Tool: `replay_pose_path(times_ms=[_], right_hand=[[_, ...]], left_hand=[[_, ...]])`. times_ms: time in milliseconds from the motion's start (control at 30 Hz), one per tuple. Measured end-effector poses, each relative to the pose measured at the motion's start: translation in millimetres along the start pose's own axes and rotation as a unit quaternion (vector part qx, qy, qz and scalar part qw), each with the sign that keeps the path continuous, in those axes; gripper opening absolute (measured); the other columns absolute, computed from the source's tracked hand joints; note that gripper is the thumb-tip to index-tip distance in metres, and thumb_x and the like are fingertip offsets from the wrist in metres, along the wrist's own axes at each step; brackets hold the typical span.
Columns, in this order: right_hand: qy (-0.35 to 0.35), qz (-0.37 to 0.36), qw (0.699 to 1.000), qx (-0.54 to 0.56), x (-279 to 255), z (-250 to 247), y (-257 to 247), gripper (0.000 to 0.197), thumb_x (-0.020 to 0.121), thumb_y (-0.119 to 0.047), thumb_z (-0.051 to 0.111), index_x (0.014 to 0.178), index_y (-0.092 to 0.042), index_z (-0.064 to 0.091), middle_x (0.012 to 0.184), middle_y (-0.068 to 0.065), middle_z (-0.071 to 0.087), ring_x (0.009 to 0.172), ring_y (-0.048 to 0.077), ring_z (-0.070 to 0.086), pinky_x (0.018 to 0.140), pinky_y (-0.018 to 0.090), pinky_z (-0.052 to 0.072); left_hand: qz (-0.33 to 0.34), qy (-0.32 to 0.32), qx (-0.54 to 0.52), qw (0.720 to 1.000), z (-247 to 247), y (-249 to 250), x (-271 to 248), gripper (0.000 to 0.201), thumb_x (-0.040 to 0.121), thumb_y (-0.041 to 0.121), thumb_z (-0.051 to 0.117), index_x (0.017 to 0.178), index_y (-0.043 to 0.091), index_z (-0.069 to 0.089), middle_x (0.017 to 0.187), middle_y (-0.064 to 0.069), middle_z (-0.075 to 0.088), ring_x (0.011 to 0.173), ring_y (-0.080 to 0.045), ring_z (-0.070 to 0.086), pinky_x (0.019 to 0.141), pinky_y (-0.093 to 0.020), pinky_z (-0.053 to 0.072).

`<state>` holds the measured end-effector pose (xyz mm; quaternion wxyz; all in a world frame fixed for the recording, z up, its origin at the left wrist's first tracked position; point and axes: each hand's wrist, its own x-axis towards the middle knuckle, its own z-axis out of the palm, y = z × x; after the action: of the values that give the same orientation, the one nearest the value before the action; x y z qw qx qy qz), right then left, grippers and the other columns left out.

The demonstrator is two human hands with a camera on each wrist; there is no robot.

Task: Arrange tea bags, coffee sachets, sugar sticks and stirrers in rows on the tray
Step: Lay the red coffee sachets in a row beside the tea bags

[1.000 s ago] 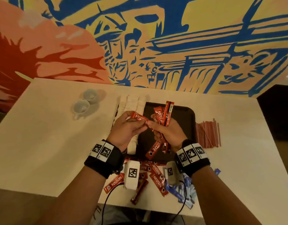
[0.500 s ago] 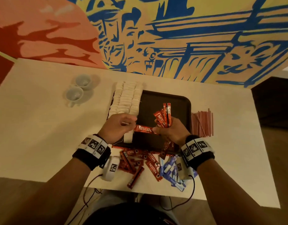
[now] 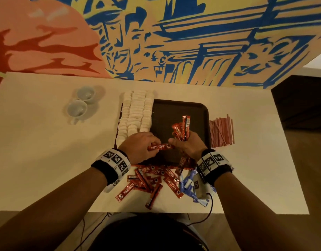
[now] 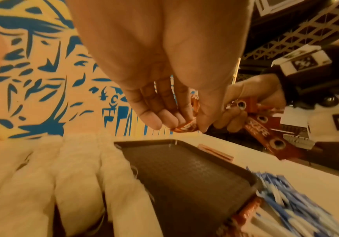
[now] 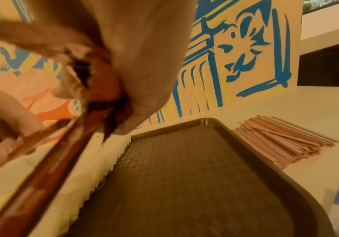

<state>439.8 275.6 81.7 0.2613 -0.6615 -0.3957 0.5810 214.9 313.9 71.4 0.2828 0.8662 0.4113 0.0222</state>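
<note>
A dark tray (image 3: 201, 109) lies on the table, with rows of white tea bags (image 3: 136, 113) along its left side. My left hand (image 3: 143, 145) pinches one end of a red coffee sachet (image 3: 160, 147) held level over the tray's near part; the same sachet (image 4: 184, 127) shows at my fingertips in the left wrist view. My right hand (image 3: 186, 145) grips a bunch of red coffee sachets (image 3: 182, 129) that fan upward, and its thumb touches the single sachet's other end. The tray (image 5: 195, 176) floor under the hands is bare.
Loose red sachets (image 3: 152, 180) and blue-white sugar sticks (image 3: 188, 183) lie in a heap between the tray and the table's near edge. Pink stirrers (image 3: 222, 132) are piled right of the tray. Two white cups (image 3: 80, 102) stand at the far left. A painted wall backs the table.
Both hands have dropped lower and nearer to me over the tray. The single sachet went from tilted up between the hands to lying level just above the tray.
</note>
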Motion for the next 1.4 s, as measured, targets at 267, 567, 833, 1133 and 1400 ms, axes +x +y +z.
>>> replay_pose_path(times_ms=[267, 567, 833, 1133, 1400], right_hand=[[0.081, 0.025, 0.995, 0.046, -5.8, -13.2, 18.1, 0.028, 0.093, -0.029, 0.071, 0.105, -0.007, 0.059, 0.063, -0.002, 0.057, 0.046, 0.010, 0.049, 0.048, 0.026, 0.045], [0.108, -0.001, 0.991, 0.078, -19.6, -12.1, 14.6, 0.026, 0.094, -0.031, 0.070, 0.107, -0.011, 0.061, 0.063, -0.003, 0.056, 0.051, 0.011, 0.050, 0.050, 0.025, 0.047], [0.084, -0.034, 0.994, 0.069, -32.4, -14.6, 5.5, 0.026, 0.096, -0.034, 0.067, 0.103, -0.009, 0.060, 0.067, 0.001, 0.056, 0.051, 0.011, 0.050, 0.048, 0.024, 0.046], [0.012, -0.115, 0.986, 0.122, -67.8, -27.7, -39.2, 0.048, 0.101, -0.052, 0.049, 0.109, -0.008, 0.066, 0.073, 0.002, 0.059, 0.054, 0.013, 0.050, 0.052, 0.027, 0.042], [0.031, -0.199, 0.972, 0.123, -88.2, -24.2, -75.3, 0.044, 0.098, -0.055, 0.054, 0.092, -0.015, 0.073, 0.082, -0.001, 0.075, 0.077, 0.016, 0.072, 0.078, 0.034, 0.055]], left_hand=[[-0.073, -0.085, 0.063, 0.992, 60.8, -7.1, 15.2, 0.029, 0.095, 0.032, 0.058, 0.122, 0.026, 0.065, 0.118, 0.004, 0.059, 0.108, -0.018, 0.058, 0.089, -0.036, 0.051], [-0.099, -0.111, 0.118, 0.982, 82.9, -14.0, 28.3, 0.024, 0.098, 0.020, 0.054, 0.117, 0.019, 0.069, 0.120, -0.004, 0.063, 0.112, -0.025, 0.061, 0.092, -0.037, 0.052], [-0.149, -0.088, 0.049, 0.984, 75.6, -13.5, 19.1, 0.032, 0.092, 0.020, 0.061, 0.121, 0.029, 0.069, 0.127, 0.004, 0.064, 0.114, -0.019, 0.062, 0.098, -0.037, 0.052], [-0.164, 0.167, -0.224, 0.946, -6.5, 63.7, -2.8, 0.015, 0.094, 0.030, 0.069, 0.108, 0.026, 0.074, 0.105, 0.011, 0.071, 0.096, -0.003, 0.064, 0.084, -0.018, 0.045], [-0.064, 0.214, -0.370, 0.902, -73.2, 146.6, -27.6, 0.016, 0.091, 0.032, 0.072, 0.104, 0.022, 0.074, 0.089, 0.006, 0.074, 0.072, 0.002, 0.065, 0.066, -0.011, 0.047]])
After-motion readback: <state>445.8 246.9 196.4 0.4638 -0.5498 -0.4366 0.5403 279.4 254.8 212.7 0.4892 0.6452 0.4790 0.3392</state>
